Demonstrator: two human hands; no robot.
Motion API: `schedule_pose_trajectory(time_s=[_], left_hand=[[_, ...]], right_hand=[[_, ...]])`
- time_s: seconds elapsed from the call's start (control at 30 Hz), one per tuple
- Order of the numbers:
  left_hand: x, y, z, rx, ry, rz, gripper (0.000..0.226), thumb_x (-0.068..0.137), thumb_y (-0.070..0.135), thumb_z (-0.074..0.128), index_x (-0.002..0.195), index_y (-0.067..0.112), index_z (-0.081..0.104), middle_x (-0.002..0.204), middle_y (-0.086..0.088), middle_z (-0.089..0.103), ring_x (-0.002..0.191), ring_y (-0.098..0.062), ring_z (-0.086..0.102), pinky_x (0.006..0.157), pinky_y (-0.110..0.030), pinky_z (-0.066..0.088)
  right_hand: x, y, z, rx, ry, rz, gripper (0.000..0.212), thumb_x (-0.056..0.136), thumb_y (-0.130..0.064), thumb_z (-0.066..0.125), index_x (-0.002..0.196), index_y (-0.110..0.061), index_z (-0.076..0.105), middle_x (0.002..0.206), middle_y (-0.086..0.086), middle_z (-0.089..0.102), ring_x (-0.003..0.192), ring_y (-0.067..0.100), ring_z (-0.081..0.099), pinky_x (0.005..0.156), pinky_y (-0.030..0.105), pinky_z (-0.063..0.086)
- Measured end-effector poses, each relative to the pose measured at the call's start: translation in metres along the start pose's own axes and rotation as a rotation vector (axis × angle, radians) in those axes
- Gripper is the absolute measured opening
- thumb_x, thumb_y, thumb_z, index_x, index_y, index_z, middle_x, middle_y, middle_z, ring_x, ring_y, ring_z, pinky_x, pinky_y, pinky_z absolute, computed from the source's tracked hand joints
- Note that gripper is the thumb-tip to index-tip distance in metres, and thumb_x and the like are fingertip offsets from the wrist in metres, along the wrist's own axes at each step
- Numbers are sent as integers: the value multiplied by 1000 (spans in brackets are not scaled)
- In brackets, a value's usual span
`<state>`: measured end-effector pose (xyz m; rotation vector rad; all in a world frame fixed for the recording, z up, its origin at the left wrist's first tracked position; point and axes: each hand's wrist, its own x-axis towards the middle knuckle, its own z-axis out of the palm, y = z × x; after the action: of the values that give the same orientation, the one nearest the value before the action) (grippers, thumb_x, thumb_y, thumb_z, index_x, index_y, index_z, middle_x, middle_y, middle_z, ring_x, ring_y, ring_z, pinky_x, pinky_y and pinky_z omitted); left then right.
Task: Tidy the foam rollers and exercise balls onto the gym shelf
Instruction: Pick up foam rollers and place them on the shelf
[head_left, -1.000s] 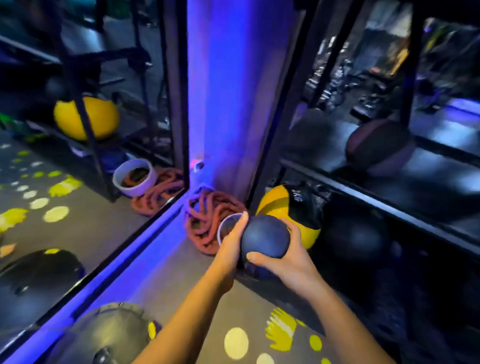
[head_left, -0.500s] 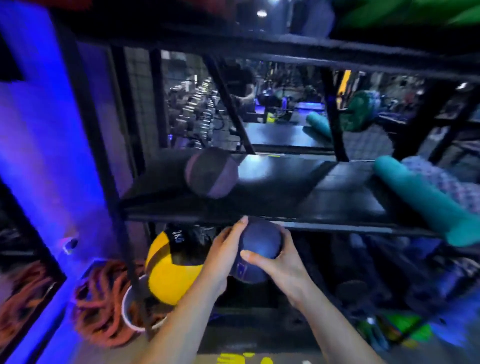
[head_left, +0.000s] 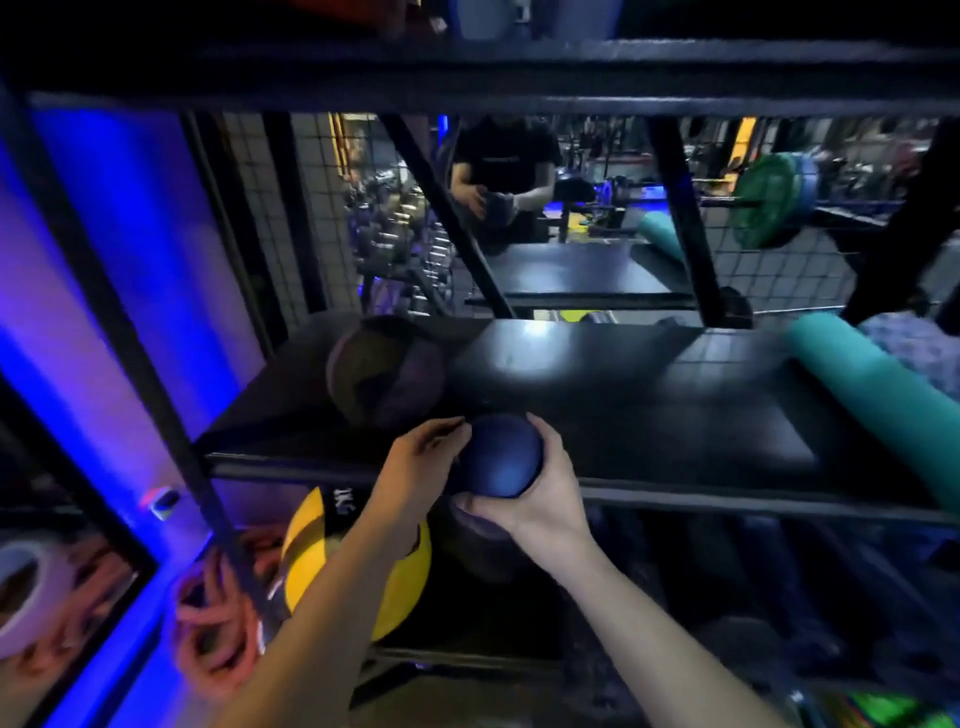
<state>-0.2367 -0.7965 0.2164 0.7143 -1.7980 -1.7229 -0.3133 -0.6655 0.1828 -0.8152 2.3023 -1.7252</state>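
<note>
A dark blue exercise ball (head_left: 500, 455) is held between both my hands at the front edge of the black middle shelf (head_left: 649, 415). My left hand (head_left: 415, 467) cups its left side and my right hand (head_left: 540, 499) grips it from the right and below. A dark purple and brown medicine ball (head_left: 384, 371) lies on the shelf just left of it. A teal foam roller (head_left: 872, 395) lies at the shelf's right end. A yellow and black medicine ball (head_left: 311, 551) sits on the level below, partly hidden by my left forearm.
Black frame posts (head_left: 156, 395) and diagonal braces (head_left: 447, 218) bound the shelf bay. A mirror behind shows a person's reflection (head_left: 501, 176). Coiled orange rope (head_left: 218, 623) and a white tub (head_left: 26, 587) lie on the floor at left. A patterned fabric (head_left: 919, 348) lies beside the roller.
Both hands have lifted the blue ball from floor level up to the edge of the middle shelf. The view has risen with them.
</note>
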Motion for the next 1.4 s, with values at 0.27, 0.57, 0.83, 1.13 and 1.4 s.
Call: schedule_pose_trajectory(time_s=[0.27,0.57,0.83,1.13,1.4], left_hand=[[72,15,-79,472,129,412,20,94,30,63,112,25,72,97,9,73,90,-1,69,82,-32,58],[156,1,-98,855,96,607,51,95,52,56,142,32,55,159,6,38,148,-15,29,122,-36,26],[179,-40,-83,974,405,800,46,92,48,57,134,31,64,149,2,54,143,-24,43,118,-50,30],[170,-64,-123,677,478,792,44,90,33,61,130,16,66,145,-8,52,141,-30,42,115,-51,35],[136,-25,-156,870,477,565,58,89,62,49,117,12,60,118,-14,48,112,-39,46,95,-54,41]], right_hand=[[90,-17,38,-305,63,122,132,38,-59,88,151,-36,25,139,10,41,129,37,45,112,49,40],[149,0,56,-629,-48,220,126,51,-69,85,153,-31,22,141,14,42,130,42,45,110,48,40],[162,8,59,-524,-14,224,116,55,-55,89,151,-31,27,139,11,36,132,37,40,113,43,34],[170,2,69,-572,5,260,116,52,-60,88,147,-21,34,141,11,39,129,40,47,111,47,41],[181,-4,77,-600,8,340,120,53,-60,91,146,-19,26,144,11,33,134,44,41,113,51,39]])
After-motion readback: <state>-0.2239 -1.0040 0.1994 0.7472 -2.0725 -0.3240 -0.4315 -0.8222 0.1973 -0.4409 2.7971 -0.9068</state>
